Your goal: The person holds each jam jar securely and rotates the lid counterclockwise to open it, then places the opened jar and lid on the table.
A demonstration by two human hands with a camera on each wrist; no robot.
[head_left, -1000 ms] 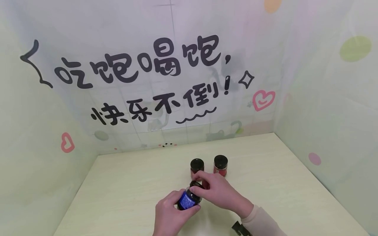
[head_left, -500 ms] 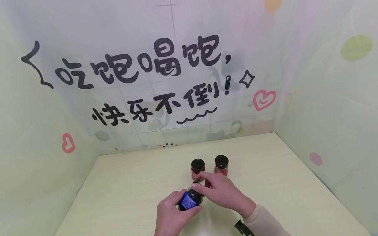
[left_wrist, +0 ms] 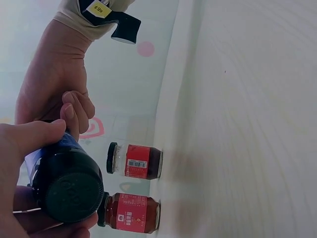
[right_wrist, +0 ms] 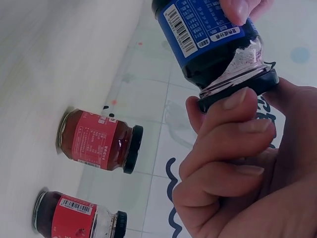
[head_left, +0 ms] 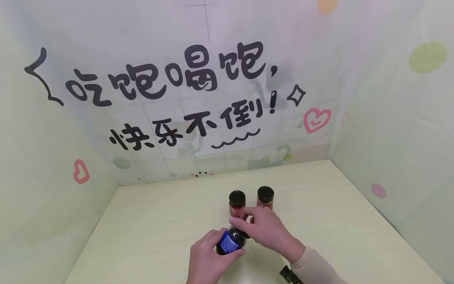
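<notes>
My left hand (head_left: 209,252) grips a blue-labelled glass jar (head_left: 228,242) with dark contents, holding it tilted above the table. In the right wrist view, fingers of my right hand (right_wrist: 237,163) curl round the jar's black lid (right_wrist: 237,90), which sits at the jar's mouth. Clear glass with dark smears shows just below the lid. From the left wrist view the jar's dark base (left_wrist: 74,193) faces the camera, and its lid is hidden there. Just beyond the hands stand two red-labelled jars with black lids, a nearer one (head_left: 237,203) and another (head_left: 265,195) to its right.
The pale wooden table (head_left: 149,221) is bounded by printed cloth walls, with black lettering on the back wall (head_left: 177,98). A black strap device (head_left: 289,274) sits by the right sleeve (head_left: 317,268).
My right hand's fingers have shifted round the lid, uncovering more of the nearer red-labelled jar. The blue-labelled jar and left hand have moved slightly right.
</notes>
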